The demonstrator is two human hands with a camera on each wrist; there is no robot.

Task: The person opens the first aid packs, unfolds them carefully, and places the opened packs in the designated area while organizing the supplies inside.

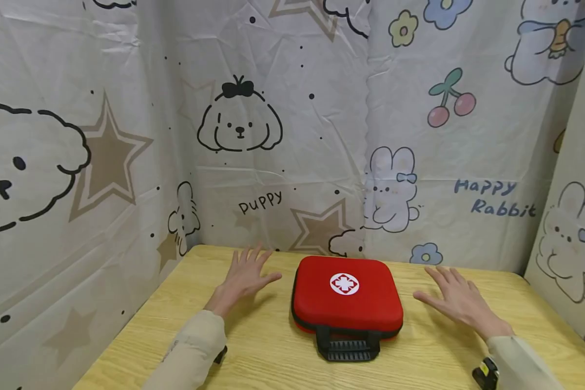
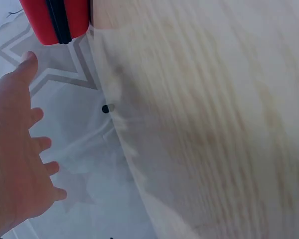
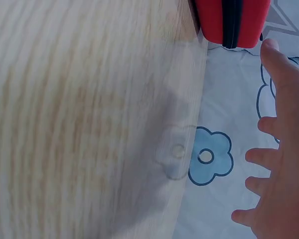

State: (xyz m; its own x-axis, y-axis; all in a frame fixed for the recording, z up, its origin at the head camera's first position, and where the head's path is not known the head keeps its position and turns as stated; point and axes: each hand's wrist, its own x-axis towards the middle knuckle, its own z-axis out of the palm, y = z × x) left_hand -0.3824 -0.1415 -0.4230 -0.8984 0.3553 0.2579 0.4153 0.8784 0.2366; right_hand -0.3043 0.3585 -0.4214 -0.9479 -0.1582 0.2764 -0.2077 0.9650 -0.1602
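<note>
A red first aid case (image 1: 348, 309) lies flat on the wooden table, its white cross emblem facing up and its black handle (image 1: 348, 346) toward the near side. To its left my left hand (image 1: 244, 276) is spread, palm down and apart from the case. On the other side my right hand (image 1: 458, 298) is spread too, thumb pointing at the case with a gap between them. In the left wrist view one end of the case (image 2: 65, 20) shows beyond the thumb. The right wrist view also shows a case end (image 3: 234, 22) near the thumb tip. Neither hand holds anything.
The light wooden table (image 1: 263, 346) ends at a printed cloth backdrop (image 1: 292, 135) behind it. More cloth hangs at the left (image 1: 39, 271) and right (image 1: 575, 244) sides. Black wrist devices sit at both cuffs.
</note>
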